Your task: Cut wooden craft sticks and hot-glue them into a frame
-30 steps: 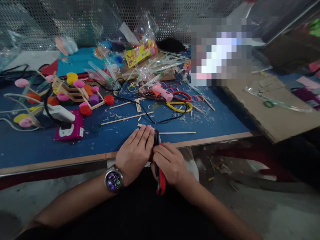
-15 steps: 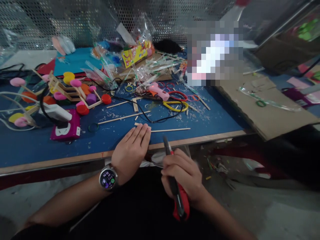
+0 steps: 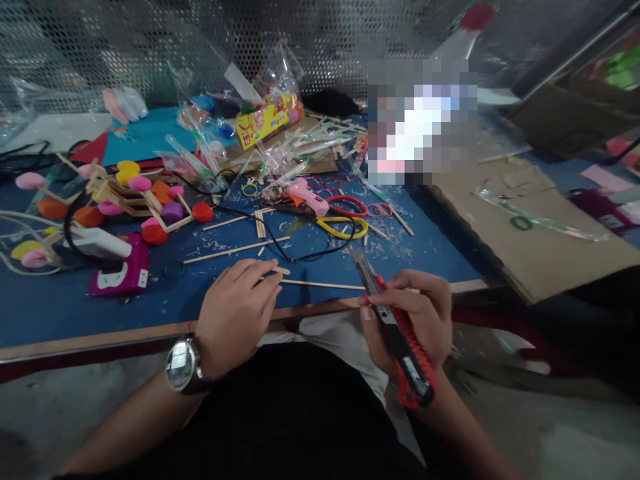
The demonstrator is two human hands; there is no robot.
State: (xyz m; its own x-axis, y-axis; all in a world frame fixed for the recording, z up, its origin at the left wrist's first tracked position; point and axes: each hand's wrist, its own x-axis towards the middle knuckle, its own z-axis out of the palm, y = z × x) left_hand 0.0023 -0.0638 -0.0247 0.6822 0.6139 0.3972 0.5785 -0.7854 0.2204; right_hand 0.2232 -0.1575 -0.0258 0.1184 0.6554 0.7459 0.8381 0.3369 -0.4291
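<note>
My right hand (image 3: 417,320) grips a red and black utility knife (image 3: 395,327), its blade out and pointing up and away over the table edge. My left hand (image 3: 240,310), with a watch (image 3: 183,364) on the wrist, lies at the table's front edge with fingers curled over the near end of a thin wooden stick (image 3: 323,285). A short flat piece of wood (image 3: 281,271) shows at its fingertips; the fingers' undersides are hidden. The stick runs right, ending close to the knife.
A pink glue gun (image 3: 307,196) with a black cord lies behind yellow-handled scissors (image 3: 345,230). At left are a purple power socket (image 3: 123,263) and a stick model with coloured pads (image 3: 135,193). Cardboard (image 3: 537,247) covers the right side. Plastic wrappers (image 3: 285,157) crowd the back.
My right hand has moved right and turned the knife so its side shows. My left hand has shifted left and curled its fingers. The view has moved slightly.
</note>
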